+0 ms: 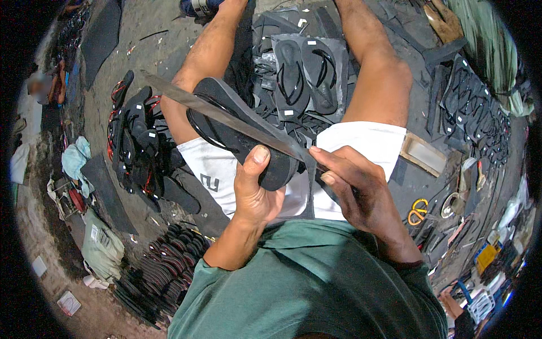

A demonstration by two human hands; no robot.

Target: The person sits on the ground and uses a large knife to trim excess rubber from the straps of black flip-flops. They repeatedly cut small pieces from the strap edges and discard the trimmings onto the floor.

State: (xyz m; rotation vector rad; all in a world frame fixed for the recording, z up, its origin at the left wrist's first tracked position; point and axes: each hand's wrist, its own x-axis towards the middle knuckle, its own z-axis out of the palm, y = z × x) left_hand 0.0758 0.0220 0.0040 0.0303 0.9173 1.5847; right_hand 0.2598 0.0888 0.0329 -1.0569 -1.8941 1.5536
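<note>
My left hand (257,189) grips the heel end of a black flip-flop (231,99), its thumb pressed on the footbed. The flip-flop is tilted, with its toe end pointing up and left. In my right hand (361,189) is a long knife (226,117); its handle is mostly hidden by the fingers. The blade lies across the flip-flop, slanting from the heel edge toward the far left. A thin dark strip (309,186) hangs beside the heel, near my right fingertips, over my white shorts. I cannot tell whether it is joined to the sole.
Between my legs, a pair of black flip-flops (291,73) lies on a dark sheet among offcuts. More flip-flops (138,127) are heaped at left, others (471,101) at right. Stacked soles (169,257) sit near left. At right are a tray (423,154) and yellow-handled scissors (418,212).
</note>
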